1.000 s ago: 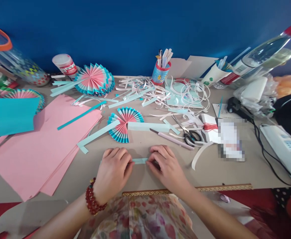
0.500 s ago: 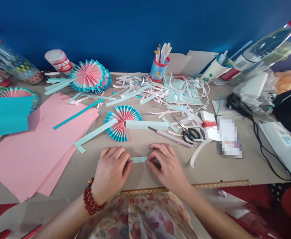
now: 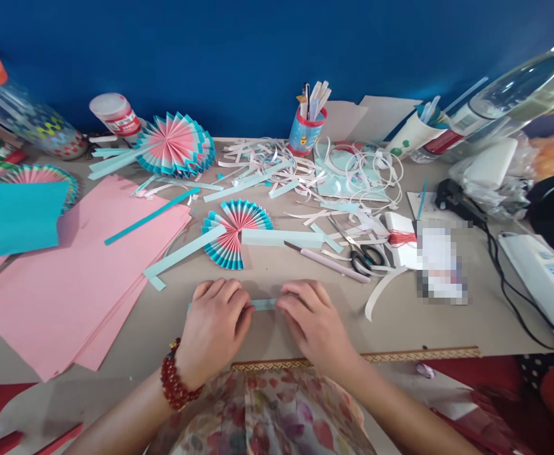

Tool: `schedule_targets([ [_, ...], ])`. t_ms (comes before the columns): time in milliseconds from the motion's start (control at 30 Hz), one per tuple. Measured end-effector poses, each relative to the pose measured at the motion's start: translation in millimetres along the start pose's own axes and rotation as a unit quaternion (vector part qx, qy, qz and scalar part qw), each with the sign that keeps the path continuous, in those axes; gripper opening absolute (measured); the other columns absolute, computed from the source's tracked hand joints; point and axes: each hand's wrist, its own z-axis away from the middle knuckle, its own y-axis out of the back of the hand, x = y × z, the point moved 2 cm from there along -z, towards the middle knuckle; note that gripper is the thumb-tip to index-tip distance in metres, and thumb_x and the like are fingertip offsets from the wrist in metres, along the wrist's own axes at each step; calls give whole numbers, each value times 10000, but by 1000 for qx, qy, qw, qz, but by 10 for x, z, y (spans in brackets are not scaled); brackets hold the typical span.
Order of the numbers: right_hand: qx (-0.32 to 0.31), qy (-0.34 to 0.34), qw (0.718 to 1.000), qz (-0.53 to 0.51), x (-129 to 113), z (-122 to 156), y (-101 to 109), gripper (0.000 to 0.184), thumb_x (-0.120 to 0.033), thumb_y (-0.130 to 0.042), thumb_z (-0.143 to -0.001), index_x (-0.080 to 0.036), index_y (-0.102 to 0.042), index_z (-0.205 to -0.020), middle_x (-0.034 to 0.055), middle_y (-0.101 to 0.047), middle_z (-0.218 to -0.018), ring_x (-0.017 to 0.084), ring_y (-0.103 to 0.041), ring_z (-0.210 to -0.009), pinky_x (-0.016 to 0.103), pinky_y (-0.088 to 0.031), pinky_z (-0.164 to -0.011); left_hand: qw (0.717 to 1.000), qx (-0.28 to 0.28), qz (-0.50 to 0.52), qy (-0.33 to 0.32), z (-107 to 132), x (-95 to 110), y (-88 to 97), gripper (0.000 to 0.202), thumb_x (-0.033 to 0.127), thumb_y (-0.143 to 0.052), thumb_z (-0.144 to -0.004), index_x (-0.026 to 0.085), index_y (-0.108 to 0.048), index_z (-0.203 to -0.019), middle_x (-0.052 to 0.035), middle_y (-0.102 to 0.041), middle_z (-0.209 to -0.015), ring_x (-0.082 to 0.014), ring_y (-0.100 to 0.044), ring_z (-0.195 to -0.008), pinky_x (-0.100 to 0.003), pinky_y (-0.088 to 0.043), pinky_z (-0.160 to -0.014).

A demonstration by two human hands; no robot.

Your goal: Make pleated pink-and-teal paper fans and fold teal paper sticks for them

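Head view: the bare left hand (image 3: 217, 325), back upward and a dark red bead bracelet (image 3: 175, 379) at its wrist, has its fingers curled in, thumb and forefinger closed on a narrow pale blue-green paper strip (image 3: 264, 304). The bare right hand (image 3: 315, 322) is bunched likewise, its fingertips gripping the strip's right end, though its thumb is mostly hidden. The strip lies crosswise between the hands, low over the grey-brown table (image 3: 400, 328) near its front edge; a bit of its left end peeks out past the left hand, and the hands cover the rest.

A white plastic jar (image 3: 116, 114) at the back left has a red label, and a clear plastic bottle (image 3: 518, 88) at the back right a red-and-white one; the print on both is too small to read. A patch on the right is pixelated beyond telling.

Just beyond the hands sits a pleated pink, white and blue paper fan (image 3: 255, 218), with one long pale strip (image 3: 186, 251) reaching onto it from the left. A pale pink-handled craft knife (image 3: 336, 265) lies to its right, next to black-handled scissors (image 3: 367, 258). Large pink paper sheets (image 3: 82, 278) overlap on the left, partly under a turquoise sheet (image 3: 18, 221). Tangled white paper offcuts (image 3: 262, 161) lie before a blue pen cup (image 3: 303, 136) with a red rim
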Motion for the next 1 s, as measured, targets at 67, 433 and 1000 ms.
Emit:
schedule_targets([
  [67,-34,47,998,3,-31,-9,-35,315,-45,-405,-926,-212,-629,-1070,87,-650,-1101,220,-560,-1003,375,-468,-895,1000,-1,-6,1,-2,11,-1,135,198,-500,-930,195,-560,-808,-34,-573,-812,-214,-541,-801,-381,-378,-754],
  [433,-53,111,990,65,-83,-18,-81,254,-103,-462,-965,-194,-653,-1104,67,-698,-1067,222,-586,-959,388,-460,-823,999,18,15,36,254,-152,87,166,222,-450,-989,200,-573,-879,-43,-601,-901,-209,-546,-843,-373,-379,-779],
  [1000,-39,152,985,74,-55,-60,-40,338,-14,-443,-920,-197,-692,-1057,62,-716,-1038,213,-611,-936,376,-500,-800,989,94,-38,111,532,-495,86,171,296,-490,-992,206,-568,-870,-63,-602,-968,-231,-549,-908,-385,-367,-784],
])
